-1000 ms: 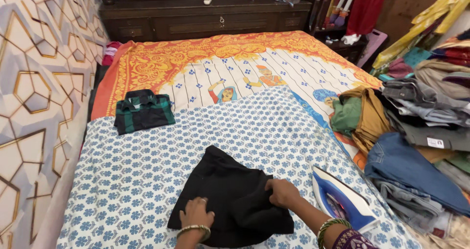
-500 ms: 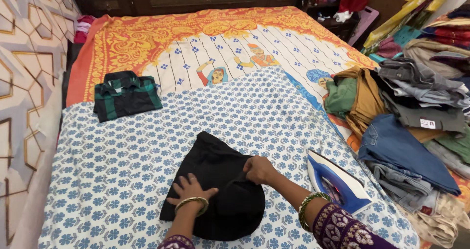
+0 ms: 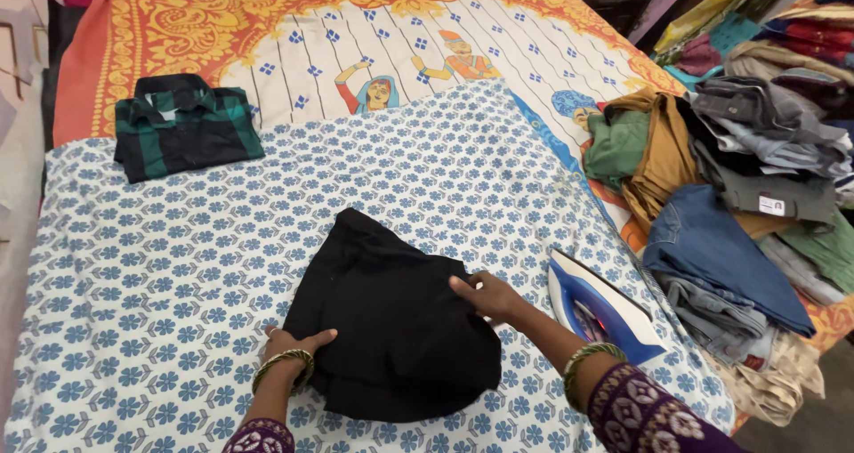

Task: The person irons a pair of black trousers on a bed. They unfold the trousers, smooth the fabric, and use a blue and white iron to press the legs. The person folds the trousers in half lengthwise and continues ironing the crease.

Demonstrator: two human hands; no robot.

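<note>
Since the earlier frames both hands are sliding outward: the left hand (image 3: pixel 292 342) is now lying at the left edge of the black garment (image 3: pixel 391 319) instead of on its middle, and the right hand (image 3: pixel 487 295) is now resting at the garment's right edge, no longer bunching a fold. The view is also dipping lower, cutting off the dark cabinet at the head of the bed.

The left hand's grip is closing loosely on the garment's left hem, fingers curling over the cloth. The right hand's grip is lying open, fingers flat and pressing the fabric down. The black garment is lying spread near the foot edge of the bed, on the blue-flowered white sheet (image 3: pixel 178 266).

A blue and white iron (image 3: pixel 598 309) is standing just beside the right hand, toward the bed's right edge. A folded green and black checked shirt (image 3: pixel 185 134) is sitting near the left edge, well apart from the hands. A pile of unfolded clothes (image 3: pixel 738 195) is covering the right edge of the bed, over the orange patterned bedspread (image 3: pixel 267 17).
</note>
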